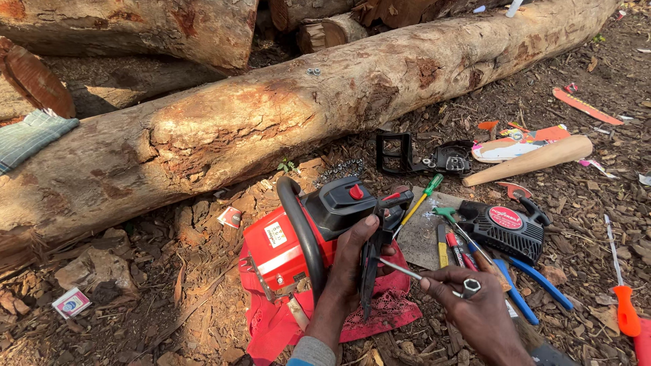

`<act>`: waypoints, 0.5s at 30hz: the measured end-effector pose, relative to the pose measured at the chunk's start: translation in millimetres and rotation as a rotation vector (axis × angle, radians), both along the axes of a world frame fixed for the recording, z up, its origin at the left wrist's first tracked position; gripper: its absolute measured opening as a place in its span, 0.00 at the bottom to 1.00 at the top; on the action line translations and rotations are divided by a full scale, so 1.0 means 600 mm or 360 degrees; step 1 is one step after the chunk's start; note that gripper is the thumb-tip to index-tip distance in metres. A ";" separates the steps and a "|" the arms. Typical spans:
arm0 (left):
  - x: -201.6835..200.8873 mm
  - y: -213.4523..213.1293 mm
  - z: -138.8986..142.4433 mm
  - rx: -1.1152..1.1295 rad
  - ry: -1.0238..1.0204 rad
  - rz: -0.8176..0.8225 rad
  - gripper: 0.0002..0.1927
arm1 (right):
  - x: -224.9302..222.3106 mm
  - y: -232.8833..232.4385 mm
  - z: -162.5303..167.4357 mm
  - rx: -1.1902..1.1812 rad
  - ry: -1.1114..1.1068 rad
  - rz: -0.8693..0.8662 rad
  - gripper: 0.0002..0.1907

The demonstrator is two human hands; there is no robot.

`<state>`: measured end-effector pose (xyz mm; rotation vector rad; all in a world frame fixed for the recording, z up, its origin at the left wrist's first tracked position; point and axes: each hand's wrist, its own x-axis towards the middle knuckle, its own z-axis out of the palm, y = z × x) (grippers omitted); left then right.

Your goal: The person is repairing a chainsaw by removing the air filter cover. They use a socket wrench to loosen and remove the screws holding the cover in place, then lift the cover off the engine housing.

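Bark-littered ground beside large log (pixel 325 102). Small white-red carton (pixel 70 302) far left of hands. Left hand (pixel 352 261) grips red chainsaw (pixel 305 237), white rectangular label beside wrist. Right hand (pixel 475 305) closed on T-handle wrench (pixel 434 281); round red label on black cover (pixel 505 227) above.

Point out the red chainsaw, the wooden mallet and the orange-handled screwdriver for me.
Chainsaw (pixel 274 254), head view: on its red body.
Wooden mallet (pixel 536 159), head view: middle of its pale wooden length.
Orange-handled screwdriver (pixel 626 313), head view: on its orange handle.
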<state>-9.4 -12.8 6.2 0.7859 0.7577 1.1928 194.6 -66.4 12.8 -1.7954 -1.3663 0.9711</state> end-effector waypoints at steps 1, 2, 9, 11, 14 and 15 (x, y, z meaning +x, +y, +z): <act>0.000 -0.002 0.000 0.0000 0.0032 -0.0004 0.41 | 0.001 0.000 -0.002 -0.0006 -0.0008 0.0032 0.11; 0.000 -0.002 0.001 0.0010 0.0062 -0.0007 0.41 | 0.001 0.000 -0.004 -0.0002 -0.0017 0.0066 0.11; -0.002 -0.007 0.009 0.0019 0.0069 -0.0041 0.40 | -0.013 -0.009 -0.005 -0.0115 -0.0420 0.0061 0.12; -0.001 -0.006 0.010 0.0031 0.0107 -0.0041 0.40 | -0.016 -0.014 0.002 0.0141 -0.0226 0.0286 0.13; 0.000 -0.002 0.010 0.0095 0.0037 -0.0068 0.40 | -0.019 -0.013 0.016 0.0177 -0.0219 0.0284 0.14; 0.000 -0.002 0.009 0.0113 0.0000 -0.0089 0.40 | -0.020 -0.012 0.020 0.0122 -0.0256 0.0220 0.14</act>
